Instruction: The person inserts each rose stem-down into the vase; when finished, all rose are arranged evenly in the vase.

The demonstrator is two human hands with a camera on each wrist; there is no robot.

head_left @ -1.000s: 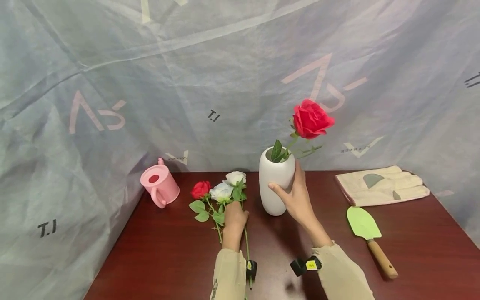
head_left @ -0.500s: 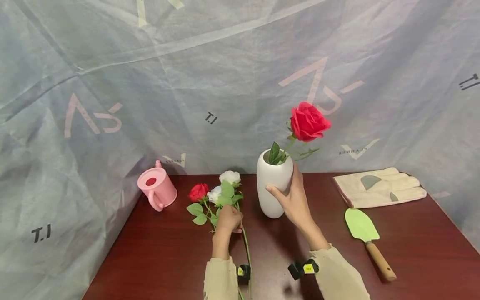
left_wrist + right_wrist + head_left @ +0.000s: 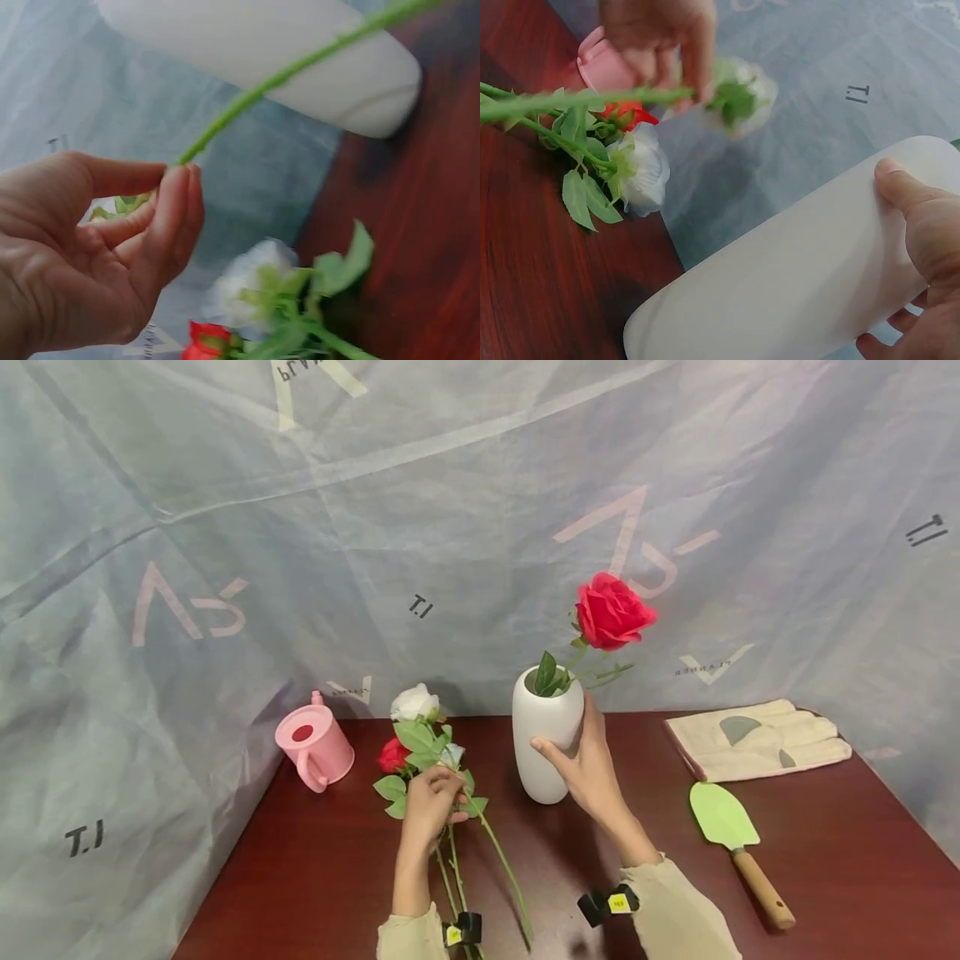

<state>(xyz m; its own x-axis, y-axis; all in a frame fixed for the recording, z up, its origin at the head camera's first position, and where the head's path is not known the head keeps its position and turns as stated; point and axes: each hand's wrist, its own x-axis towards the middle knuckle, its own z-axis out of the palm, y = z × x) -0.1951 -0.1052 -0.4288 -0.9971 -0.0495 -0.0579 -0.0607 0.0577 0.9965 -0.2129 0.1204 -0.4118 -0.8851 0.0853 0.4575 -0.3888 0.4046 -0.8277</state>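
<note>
My left hand [image 3: 429,810] pinches the green stem of a white rose [image 3: 415,702] between thumb and fingertips, and the bloom is raised above the other flowers. In the left wrist view the stem [image 3: 277,79] runs up past the vase. Below it a second white rose [image 3: 640,171] and a red rose [image 3: 393,755] lie on the table with their leaves. My right hand [image 3: 592,764] grips the side of a white vase [image 3: 546,739], thumb across its front. A large red rose [image 3: 615,612] stands in the vase, leaning right, its lower stem hidden inside.
A pink watering can [image 3: 315,747] stands at the back left of the dark red table [image 3: 315,877]. At the right lie a cream glove [image 3: 757,739] and a green trowel with a wooden handle [image 3: 761,885]. A grey sheet [image 3: 450,527] hangs behind.
My left hand has lifted a white rose off the others and moved left, its stem now slanting across the table. The right hand stays on the vase.
</note>
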